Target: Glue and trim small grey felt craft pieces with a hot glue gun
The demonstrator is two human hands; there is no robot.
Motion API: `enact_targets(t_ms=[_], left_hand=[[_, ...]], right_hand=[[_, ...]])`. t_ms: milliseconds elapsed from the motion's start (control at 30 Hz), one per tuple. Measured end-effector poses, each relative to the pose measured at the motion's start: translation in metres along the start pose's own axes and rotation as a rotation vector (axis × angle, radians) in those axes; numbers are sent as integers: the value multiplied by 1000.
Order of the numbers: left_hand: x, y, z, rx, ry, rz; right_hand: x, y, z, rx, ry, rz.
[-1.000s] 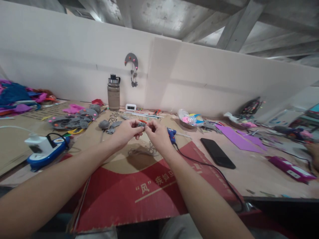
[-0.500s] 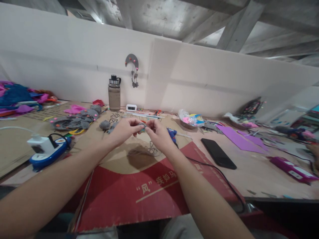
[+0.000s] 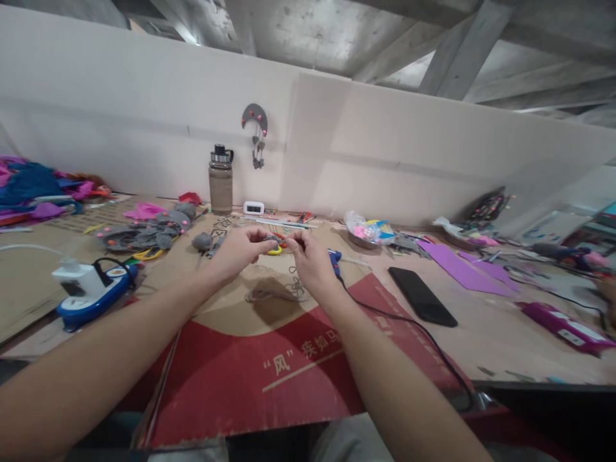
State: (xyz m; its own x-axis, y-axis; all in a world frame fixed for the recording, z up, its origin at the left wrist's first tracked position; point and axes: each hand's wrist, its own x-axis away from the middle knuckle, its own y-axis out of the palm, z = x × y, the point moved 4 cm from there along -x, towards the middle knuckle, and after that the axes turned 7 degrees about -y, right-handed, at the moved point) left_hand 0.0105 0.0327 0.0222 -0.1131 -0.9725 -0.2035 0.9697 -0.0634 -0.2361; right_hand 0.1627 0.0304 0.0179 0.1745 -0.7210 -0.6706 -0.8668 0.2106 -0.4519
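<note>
My left hand (image 3: 243, 249) is closed in a pinch on a small grey felt piece (image 3: 272, 241), whose shape is too small to make out. Close beside it, my right hand (image 3: 310, 256) is pinched too, and whatever lies between its fingertips is hidden. Beneath both hands a loose coil of grey cord (image 3: 276, 295) lies on the cardboard (image 3: 226, 314). Scissors with yellow handles (image 3: 275, 251) show between the hands, partly covered. Just right of my right hand rests a blue glue gun (image 3: 335, 260), its cable running toward me.
A black phone (image 3: 422, 296) and purple sheets (image 3: 464, 268) lie to the right. Left are a power strip (image 3: 99, 305) and a grey felt pile (image 3: 144, 234). A water bottle (image 3: 221, 183) and small white clock (image 3: 253, 208) stand by the wall, where a moon-shaped felt ornament (image 3: 255, 117) hangs.
My hands have moved slightly apart, the right one shifting a little to the right. More of the grey piece and the yellow scissor handles now shows between them.
</note>
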Motion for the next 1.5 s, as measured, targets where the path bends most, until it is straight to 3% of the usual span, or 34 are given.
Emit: enact_targets(t_ms=[433,933,1267,1500], left_hand=[[6,8,6,-10,35,-67],[11,7,15,-40,23,63],[12,10,15,-61,68,9],[13,12,15,-83,84,-29]], right_hand=[[2,0,-7,57,23,-9],[3,-4,-18,321,-41,-27],[3,3,-7,56,12,-87],[1,7,5,-121,156,-98]])
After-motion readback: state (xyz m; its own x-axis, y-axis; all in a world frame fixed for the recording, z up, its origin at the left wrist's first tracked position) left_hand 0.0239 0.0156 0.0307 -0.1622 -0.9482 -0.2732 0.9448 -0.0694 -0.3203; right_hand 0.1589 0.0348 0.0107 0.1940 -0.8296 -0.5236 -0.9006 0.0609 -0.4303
